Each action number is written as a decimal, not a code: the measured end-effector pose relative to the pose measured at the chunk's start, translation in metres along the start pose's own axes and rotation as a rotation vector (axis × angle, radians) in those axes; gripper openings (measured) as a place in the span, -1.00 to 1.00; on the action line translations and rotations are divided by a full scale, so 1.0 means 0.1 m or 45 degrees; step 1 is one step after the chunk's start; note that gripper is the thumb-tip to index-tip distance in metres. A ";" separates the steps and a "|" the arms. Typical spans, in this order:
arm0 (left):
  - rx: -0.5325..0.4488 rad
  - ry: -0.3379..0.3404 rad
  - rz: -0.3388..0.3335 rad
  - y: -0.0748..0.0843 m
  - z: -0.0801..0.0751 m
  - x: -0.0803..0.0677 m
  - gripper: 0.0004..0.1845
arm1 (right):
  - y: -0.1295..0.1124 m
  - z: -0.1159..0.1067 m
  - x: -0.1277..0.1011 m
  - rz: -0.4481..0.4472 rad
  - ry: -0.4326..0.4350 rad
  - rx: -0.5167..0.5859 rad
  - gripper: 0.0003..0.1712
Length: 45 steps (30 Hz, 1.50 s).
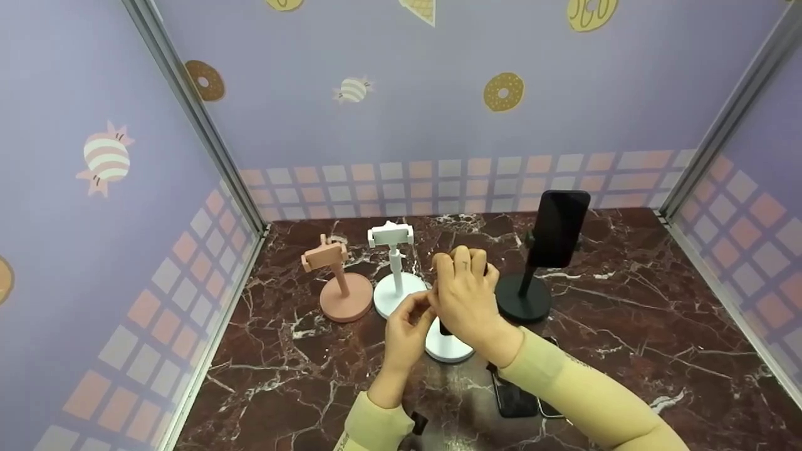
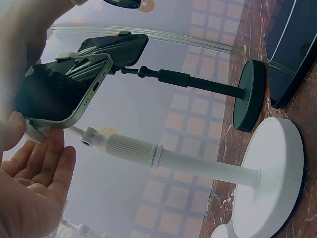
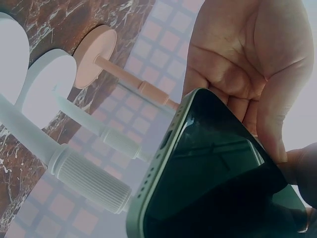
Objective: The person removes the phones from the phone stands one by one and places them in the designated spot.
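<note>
Green-edged phone point(image 2: 62, 91) seated in the clamp of a white stand point(image 2: 198, 166), open left hand point(image 2: 29, 193) just beneath; black stand point(image 2: 208, 84) behind on marble desk point(image 2: 247, 29)

Four phone stands on table point(image 1: 626, 351). Back row, left to right: first stand point(image 1: 341, 282), second stand point(image 1: 396, 275), fourth stand point(image 1: 532, 282) with phone point(image 1: 557, 228) mounted on top. Third stand point(image 1: 448, 344) nearer to person, in front of gap between second and fourth. Both hands meet above third stand: left hand point(image 1: 407, 332) at left, right hand point(image 1: 467, 300) at right, phone in hand point(image 2: 59, 91) between them at cradle. Two more phones point(image 1: 520, 398) flat on table, right of third stand, under right forearm.
</note>
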State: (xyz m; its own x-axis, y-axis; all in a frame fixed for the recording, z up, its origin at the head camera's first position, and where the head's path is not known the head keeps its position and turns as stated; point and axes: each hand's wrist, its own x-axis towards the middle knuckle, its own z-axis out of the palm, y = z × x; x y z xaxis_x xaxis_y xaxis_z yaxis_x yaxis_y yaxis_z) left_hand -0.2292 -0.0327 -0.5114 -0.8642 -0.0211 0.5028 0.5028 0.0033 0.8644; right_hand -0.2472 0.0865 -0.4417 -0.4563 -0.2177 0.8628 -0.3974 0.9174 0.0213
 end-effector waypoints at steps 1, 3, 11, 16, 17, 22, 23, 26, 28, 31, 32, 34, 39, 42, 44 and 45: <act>-0.008 -0.006 -0.005 0.00 0.00 0.00 -0.75 | 0.00 0.00 0.00 0.000 -0.002 0.006 -0.49; -0.042 -0.022 -0.029 0.00 -0.01 0.00 -0.73 | 0.01 0.00 -0.01 -0.005 -0.007 0.015 -0.48; -0.152 -0.063 -0.108 0.02 -0.05 0.03 -0.72 | 0.04 -0.01 -0.03 -0.017 -0.015 0.050 -0.47; -0.170 -0.064 -0.125 0.02 -0.05 0.03 -0.71 | 0.05 -0.01 -0.04 -0.028 -0.022 0.061 -0.46; -0.171 -0.064 -0.125 0.02 -0.05 0.03 -0.70 | 0.05 -0.02 -0.04 -0.028 -0.024 0.062 -0.46; -0.174 -0.064 -0.115 0.00 -0.06 0.03 -0.71 | 0.06 -0.02 -0.04 -0.029 -0.022 0.081 -0.47; -0.172 -0.064 -0.111 0.00 -0.06 0.03 -0.71 | 0.06 -0.03 -0.04 -0.029 -0.022 0.090 -0.48; -0.171 -0.065 -0.095 0.00 -0.05 0.03 -0.71 | 0.07 -0.03 -0.04 -0.030 -0.019 0.127 -0.49; -0.174 -0.068 -0.090 0.00 -0.05 0.03 -0.70 | 0.08 -0.03 -0.04 -0.034 -0.016 0.147 -0.50; -0.178 -0.069 -0.090 0.00 -0.05 0.03 -0.68 | 0.09 -0.04 -0.04 -0.036 -0.010 0.164 -0.52; -0.176 -0.069 -0.091 0.00 -0.05 0.04 -0.69 | 0.09 -0.04 -0.04 -0.038 -0.008 0.167 -0.52; -0.172 -0.067 -0.094 0.00 -0.05 0.04 -0.70 | 0.09 -0.04 -0.04 -0.035 -0.008 0.173 -0.52; -0.165 -0.064 -0.092 0.01 -0.04 0.04 -0.72 | 0.10 -0.04 -0.04 -0.023 -0.016 0.190 -0.51; -0.175 -0.062 -0.096 0.01 -0.04 0.04 -0.70 | 0.11 -0.04 -0.04 -0.027 -0.014 0.206 -0.51; -0.181 -0.063 -0.099 0.00 -0.04 0.04 -0.68 | 0.11 -0.04 -0.04 -0.031 -0.015 0.217 -0.52; -0.181 -0.063 -0.098 -0.01 -0.04 0.04 -0.67 | 0.11 -0.05 -0.04 -0.033 -0.016 0.222 -0.52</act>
State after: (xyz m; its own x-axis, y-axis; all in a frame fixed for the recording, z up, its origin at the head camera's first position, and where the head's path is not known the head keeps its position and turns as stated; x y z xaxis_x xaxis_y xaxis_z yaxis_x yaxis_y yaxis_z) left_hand -0.2330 -0.0368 -0.5100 -0.8984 0.0337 0.4380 0.4299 -0.1376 0.8923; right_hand -0.2461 0.0996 -0.4429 -0.4538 -0.2460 0.8565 -0.5407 0.8400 -0.0452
